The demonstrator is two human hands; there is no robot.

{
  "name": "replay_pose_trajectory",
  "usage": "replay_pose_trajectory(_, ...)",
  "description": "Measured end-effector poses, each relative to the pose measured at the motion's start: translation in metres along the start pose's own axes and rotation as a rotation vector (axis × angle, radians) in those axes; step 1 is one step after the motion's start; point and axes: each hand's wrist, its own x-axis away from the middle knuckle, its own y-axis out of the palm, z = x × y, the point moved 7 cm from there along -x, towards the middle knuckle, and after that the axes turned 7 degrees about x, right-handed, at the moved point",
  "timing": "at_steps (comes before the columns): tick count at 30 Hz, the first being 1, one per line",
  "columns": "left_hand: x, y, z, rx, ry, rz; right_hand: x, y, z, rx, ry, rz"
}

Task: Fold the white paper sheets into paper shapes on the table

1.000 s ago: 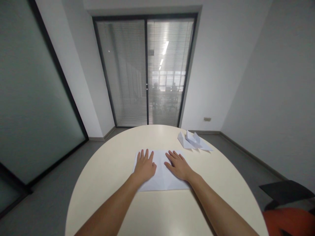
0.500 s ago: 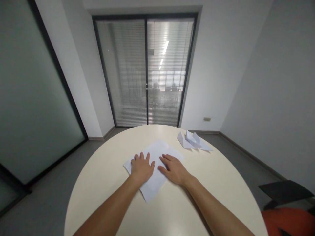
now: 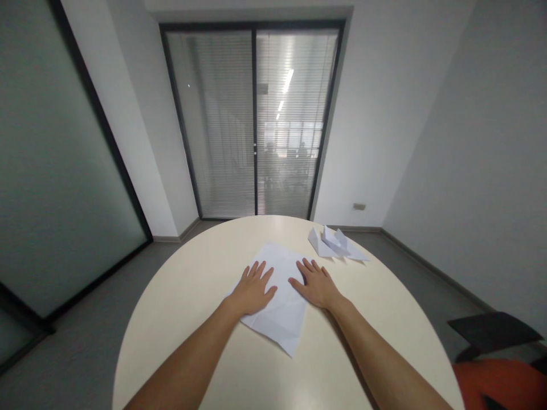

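Observation:
A white sheet of paper (image 3: 280, 319) lies on the round cream table (image 3: 179, 296), its near corner pointing toward me and its lower edge slightly lifted. Flat on the left part of the sheet rests my left hand (image 3: 252, 289), fingers spread. My right hand (image 3: 315, 283) lies along the sheet's right edge, also with fingers apart. Neither hand grips anything. Parts of the paper's left and right edges are hidden beneath the hands.
Several folded white paper pieces (image 3: 337, 245) stand close together near the table's far right edge. A chair with a red seat (image 3: 499, 384) and black back is at the lower right. Beyond the table is a glass door (image 3: 213, 125) with blinds.
The sheet has turned on the table, its near corner swinging to the right. My left hand has moved slightly right and forward, and my right hand has shifted right; both have their fingers more spread.

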Motion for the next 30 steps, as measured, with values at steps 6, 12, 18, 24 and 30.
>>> replay_pose_trajectory(6, -0.001, 0.000, 0.002, -0.029, -0.078, 0.057, 0.002, -0.013, -0.006, 0.036, -0.010, 0.105)
replay_pose_trajectory(12, -0.004, -0.009, -0.009, -0.101, -0.294, 0.202, 0.020, -0.009, -0.046, -0.121, -0.367, -0.048)
replay_pose_trajectory(18, -0.008, -0.010, -0.021, -0.056, -0.285, 0.135, 0.016, -0.004, -0.036, -0.106, -0.301, -0.081)
replay_pose_trajectory(24, -0.006, -0.009, -0.021, -0.016, -0.178, 0.090, 0.010, -0.007, -0.019, -0.112, -0.228, -0.033)
replay_pose_trajectory(30, -0.005, -0.007, -0.014, -0.015, -0.130, 0.101, 0.007, -0.008, -0.013, -0.115, -0.189, 0.015)
